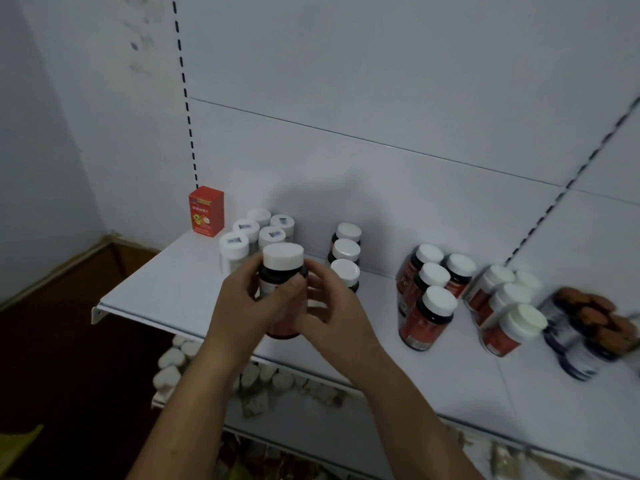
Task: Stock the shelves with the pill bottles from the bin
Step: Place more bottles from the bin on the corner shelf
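Both grip one dark pill bottle (282,271) — left hand (242,299) and right hand (329,317) curled round it — lower it upright onto the shelf (173,289), clear of neighbouring bottles (344,271).

A red box (206,211) stands upright just below a black-slotted wall rail (187,109).

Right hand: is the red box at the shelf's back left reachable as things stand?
Probably not yet. The right hand grips the dark bottle together with the left hand, and a cluster of white bottles stands between it and the red box.
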The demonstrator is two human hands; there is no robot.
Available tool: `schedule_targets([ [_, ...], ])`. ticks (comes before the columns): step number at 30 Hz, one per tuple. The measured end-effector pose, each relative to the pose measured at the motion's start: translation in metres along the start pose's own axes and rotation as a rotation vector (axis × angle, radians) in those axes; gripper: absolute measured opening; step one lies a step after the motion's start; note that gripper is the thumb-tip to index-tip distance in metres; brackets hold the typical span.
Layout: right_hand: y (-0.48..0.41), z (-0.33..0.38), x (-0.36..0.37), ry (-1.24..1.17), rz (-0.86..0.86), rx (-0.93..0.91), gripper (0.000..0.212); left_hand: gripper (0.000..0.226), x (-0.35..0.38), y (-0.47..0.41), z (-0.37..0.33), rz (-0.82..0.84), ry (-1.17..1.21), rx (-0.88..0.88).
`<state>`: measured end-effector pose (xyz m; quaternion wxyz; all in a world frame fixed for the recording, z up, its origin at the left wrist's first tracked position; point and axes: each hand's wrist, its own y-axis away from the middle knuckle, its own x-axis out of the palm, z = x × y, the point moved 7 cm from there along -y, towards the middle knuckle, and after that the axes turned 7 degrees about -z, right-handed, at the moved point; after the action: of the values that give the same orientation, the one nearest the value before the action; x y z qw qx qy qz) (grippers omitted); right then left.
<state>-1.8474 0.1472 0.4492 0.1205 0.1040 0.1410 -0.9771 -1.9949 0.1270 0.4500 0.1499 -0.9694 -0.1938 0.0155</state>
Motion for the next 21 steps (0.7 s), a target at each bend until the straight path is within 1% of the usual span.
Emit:
schedule_targets([
  [2, 0.008, 0.003, -0.018, -0.013, -0.057, 0.009, 0.062, 0.037, 0.019, 0.006, -0.008, 0.070, 0.036, 0.020],
  [6, 0.026, 0.007, -0.055, -0.026, -0.133, -0.011, 0.064, 0.041, 0.053, 0.021, -0.018, 0.143, 0.018, 0.084],
  [9, 0.044, -0.003, -0.083, -0.027, -0.174, 0.025, 0.068, 0.057, 0.079, 0.036, -0.019, 0.204, -0.068, 0.121],
  [12, 0.061, -0.014, -0.108, -0.022, -0.188, 0.048, 0.068, 0.065, 0.105, 0.051, -0.016, 0.253, -0.175, 0.142],
  [17, 0.091, -0.034, -0.149, -0.047, -0.185, 0.083, 0.067, 0.057, 0.143, 0.089, -0.015, 0.301, -0.269, 0.106],
  [19, 0.101, -0.041, -0.165, -0.054, -0.186, 0.081, 0.064, 0.054, 0.157, 0.106, -0.013, 0.331, -0.304, 0.091],
  [21, 0.110, -0.048, -0.181, -0.060, -0.189, 0.079, 0.059, 0.060, 0.166, 0.118, -0.007, 0.342, -0.393, 0.109],
])
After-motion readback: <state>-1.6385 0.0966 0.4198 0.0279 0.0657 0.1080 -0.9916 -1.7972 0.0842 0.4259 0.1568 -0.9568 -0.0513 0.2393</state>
